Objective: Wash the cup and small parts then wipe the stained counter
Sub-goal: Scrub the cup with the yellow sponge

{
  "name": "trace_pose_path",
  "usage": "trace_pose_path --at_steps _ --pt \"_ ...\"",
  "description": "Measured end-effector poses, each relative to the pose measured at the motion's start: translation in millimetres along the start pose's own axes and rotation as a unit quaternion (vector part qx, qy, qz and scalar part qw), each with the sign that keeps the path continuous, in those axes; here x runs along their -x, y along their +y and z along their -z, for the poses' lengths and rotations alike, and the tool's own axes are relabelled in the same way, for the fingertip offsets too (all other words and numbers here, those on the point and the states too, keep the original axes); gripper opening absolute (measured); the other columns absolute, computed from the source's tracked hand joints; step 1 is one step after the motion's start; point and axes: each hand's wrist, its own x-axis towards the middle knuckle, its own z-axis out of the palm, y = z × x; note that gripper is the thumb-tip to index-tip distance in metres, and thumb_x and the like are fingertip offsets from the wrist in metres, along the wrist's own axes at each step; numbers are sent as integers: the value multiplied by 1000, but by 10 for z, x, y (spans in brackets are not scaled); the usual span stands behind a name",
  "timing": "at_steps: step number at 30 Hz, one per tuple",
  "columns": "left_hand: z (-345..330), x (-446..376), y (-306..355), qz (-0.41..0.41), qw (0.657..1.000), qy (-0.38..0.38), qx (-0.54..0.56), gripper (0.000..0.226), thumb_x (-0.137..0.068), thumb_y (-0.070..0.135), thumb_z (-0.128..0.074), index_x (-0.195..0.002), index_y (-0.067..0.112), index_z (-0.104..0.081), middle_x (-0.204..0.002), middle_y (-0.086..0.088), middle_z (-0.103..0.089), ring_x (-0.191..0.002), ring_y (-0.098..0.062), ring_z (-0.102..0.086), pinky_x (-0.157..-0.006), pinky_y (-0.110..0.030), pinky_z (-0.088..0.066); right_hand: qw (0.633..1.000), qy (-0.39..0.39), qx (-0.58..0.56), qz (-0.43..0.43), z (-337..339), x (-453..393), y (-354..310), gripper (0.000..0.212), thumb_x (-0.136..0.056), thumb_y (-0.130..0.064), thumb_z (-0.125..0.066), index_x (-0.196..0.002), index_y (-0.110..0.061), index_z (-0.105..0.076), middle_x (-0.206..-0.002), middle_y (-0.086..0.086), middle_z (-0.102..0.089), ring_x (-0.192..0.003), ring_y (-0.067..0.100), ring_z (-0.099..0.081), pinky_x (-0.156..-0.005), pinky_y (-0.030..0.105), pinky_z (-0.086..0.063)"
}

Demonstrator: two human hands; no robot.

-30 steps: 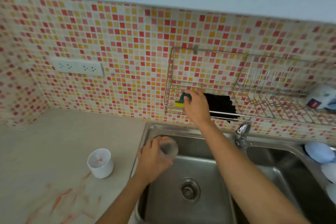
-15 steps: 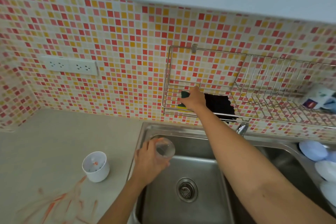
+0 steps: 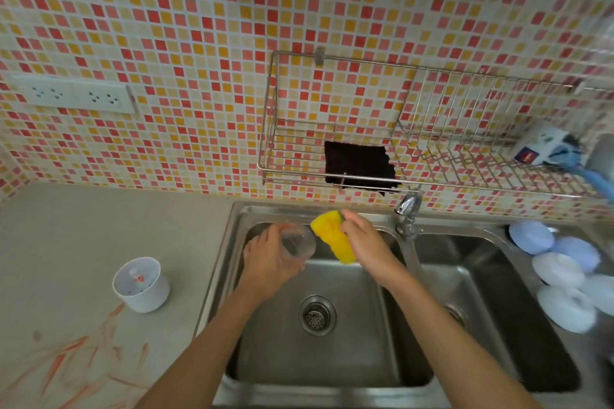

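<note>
Left hand: I see my left hand [image 3: 269,259] over the left sink basin [image 3: 319,359], fingers curled round a clear cup [image 3: 296,240] and clamped on it, the cup's mouth turned towards the camera.
Right hand: my right hand [image 3: 367,242] is just beside it, fingers wrapped round a yellow sponge [image 3: 330,236] with a green edge showing at its top.
Cup and sponge: the sponge sits right at the cup's rim; I think they touch, but I can't be sure from this angle.
White part: a small white round part [image 3: 141,284] stands upright on the tabletop [image 3: 99,226] left of the sink, with an orange speck inside it.
Stain: orange-red streaks [image 3: 73,365] smear the tabletop near the front-left corner, close to the white part.
Drain: a metal strainer [image 3: 316,315] lies at the bottom of the left basin, below both hands.
Faucet: a chrome faucet [image 3: 408,209] stands at the back between the two basins.
Rack: a wire rack [image 3: 432,143] hangs on the tiled wall above the sink, holding a black cloth [image 3: 360,164].
Right side: pale blue and white round things [image 3: 558,269] lie along the right basin's edge; too blurred for me to name.
</note>
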Motion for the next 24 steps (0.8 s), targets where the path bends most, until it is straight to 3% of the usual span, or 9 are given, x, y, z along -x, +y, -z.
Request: trace_pose_path --at_steps 3,6,10,12,14,17,21,24 --pt "-146 32 177 -8 1000 -21 -21 83 -62 54 -77 -132 30 -38 -125 7 -58 -118 -21 -53 -103 -48 -37 998 -33 -33 -41 97 69 336 27 -100 -8 -34 -121 -17 -50 -110 18 -62 -78 28 -67 -72 48 -54" --pt "-239 87 395 -6 998 -34 -52 86 -65 41 -79 -137 21 -36 -136 2 -47 -128 -28 -41 -106 -43 -32 996 -43 -73 -35 192 107 534 28 -100 -10 -39 -124 -24 -42 -112 19 -54 -64 34 -67 -57 44 -56" --pt "-425 97 479 -15 996 -39 -74 81 -63 43 -78 -134 27 -42 -136 5 -47 -126 -26 -42 -103 -41 -33 997 -40 -66 8 249 83 732 10 -99 -21 -50 -100 -28 -56 -101 8 -62 -67 35 -70 -60 58 -56" --pt "-534 89 464 -29 995 -29 -87 77 -62 52 -71 -131 30 -44 -132 8 -49 -122 -24 -46 -101 -40 -36 996 -46 -73 3 268 42 854 5 -91 -26 -64 -92 -29 -60 -95 -2 -65 -70 31 -71 -61 59 -56" --pt "-612 85 475 -39 994 -25 -102 75 -62 59 -62 -129 31 -45 -130 8 -51 -118 -22 -49 -99 -40 -38 999 -41 -14 6 289 -11 976 21 -77 -37 -76 -90 -36 -59 -95 -9 -64 -77 20 -69 -64 50 -59" --pt "-702 60 526 -106 983 -5 -147 70 -65 59 -50 -123 19 -54 -119 0 -60 -107 -24 -57 -92 -33 -34 978 -15 185 91 312 -66 1138 31 -72 -50 -69 -100 -40 -57 -106 -18 -63 -93 11 -62 -76 40 -54" --pt "-718 5 601 -140 974 -14 -175 64 -72 43 -64 -128 13 -52 -126 -4 -56 -114 -24 -51 -100 -33 -31 935 1 313 167 370 -52 1218 28 -85 -39 -66 -112 -32 -65 -126 -10 -45 -94 15 -60 -72 36 -54" --pt "-737 -48 618 -148 972 -19 -182 61 -67 41 -61 -120 11 -57 -115 -5 -62 -105 -23 -53 -93 -36 -38 930 -27 323 175 443 -92 1262 25 -88 -35 -65 -112 -31 -67 -121 -7 -47 -87 18 -62 -71 36 -53"
